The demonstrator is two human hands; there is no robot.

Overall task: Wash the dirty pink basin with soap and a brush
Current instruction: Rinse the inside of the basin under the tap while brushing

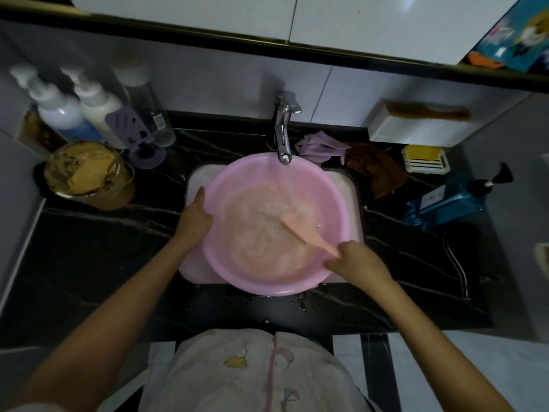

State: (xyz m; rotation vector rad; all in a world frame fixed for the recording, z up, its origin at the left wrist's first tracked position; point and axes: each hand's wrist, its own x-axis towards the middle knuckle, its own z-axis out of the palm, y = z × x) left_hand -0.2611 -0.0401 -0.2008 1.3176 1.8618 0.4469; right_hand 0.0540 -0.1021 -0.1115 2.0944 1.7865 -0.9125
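Observation:
The pink basin [243, 171] sits in the white sink under the chrome tap [282, 135]. Foamy water covers its bottom. My left hand [194, 217] grips the basin's left rim, thumb pointing up along the edge. My right hand [358, 260] holds the handle of a pink brush [303, 233] at the basin's lower right; the brush head lies in the suds near the middle. A yellow soap bar [423, 152] rests in a white dish at the right of the counter.
The dark marble counter [89, 257] carries pump bottles [62, 111] and a round brown tub [86, 173] at the left, a purple cloth [319, 145], a brown cloth [375, 168] and a blue pump bottle [451, 200] at the right. Water drops lie on the counter's front edge.

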